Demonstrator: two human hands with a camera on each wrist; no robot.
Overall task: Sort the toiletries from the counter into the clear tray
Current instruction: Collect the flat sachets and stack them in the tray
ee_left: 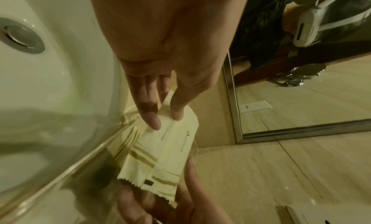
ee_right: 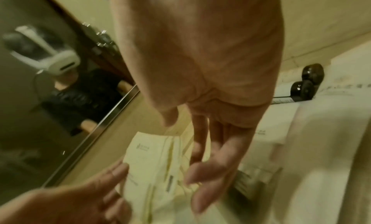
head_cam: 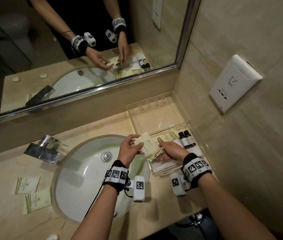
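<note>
**Packets held over the tray's near edge**

Left hand (head_cam: 131,148) pinches the top packet (head_cam: 148,142) between thumb and fingers. Right hand (head_cam: 170,149), fingers nearly straight, supports the packets from below and the far side. Clear tray (head_cam: 156,104) sits right of the sink (head_cam: 78,172); two bottles (head_cam: 186,139) lie inside. Two more packets (head_cam: 33,193) lie left of the sink.

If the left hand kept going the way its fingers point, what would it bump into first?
Probably the right hand, just past the cream packet that the left hand pinches. Behind it lies the clear tray; depth is hard to judge.
</note>
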